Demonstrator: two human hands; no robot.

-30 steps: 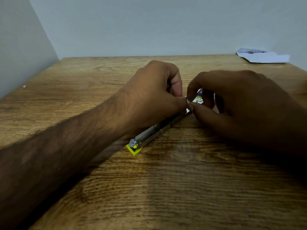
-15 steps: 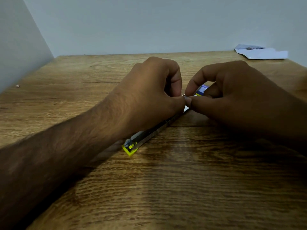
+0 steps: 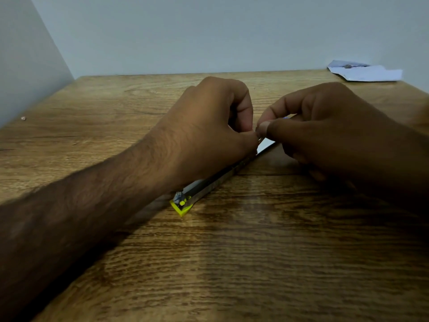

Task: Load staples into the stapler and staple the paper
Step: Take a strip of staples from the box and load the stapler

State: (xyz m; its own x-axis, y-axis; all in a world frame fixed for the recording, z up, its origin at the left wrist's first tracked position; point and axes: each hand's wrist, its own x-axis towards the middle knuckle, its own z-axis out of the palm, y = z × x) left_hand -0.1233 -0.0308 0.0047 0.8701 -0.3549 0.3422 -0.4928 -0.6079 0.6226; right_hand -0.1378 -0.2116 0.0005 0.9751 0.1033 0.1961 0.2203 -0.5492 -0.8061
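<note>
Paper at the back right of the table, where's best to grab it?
Pinch the paper at its near edge, coming from the front with the right hand. It lies low on the table by the wall, so the near edge looks most reachable.

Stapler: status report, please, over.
Left hand, right hand both pinching at stapler, lying flat on table. Paper far right corner, untouched. Nothing in the way.

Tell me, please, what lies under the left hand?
A long metal stapler with a yellow end lies on the wooden table under the left hand; its far part is covered.
</note>
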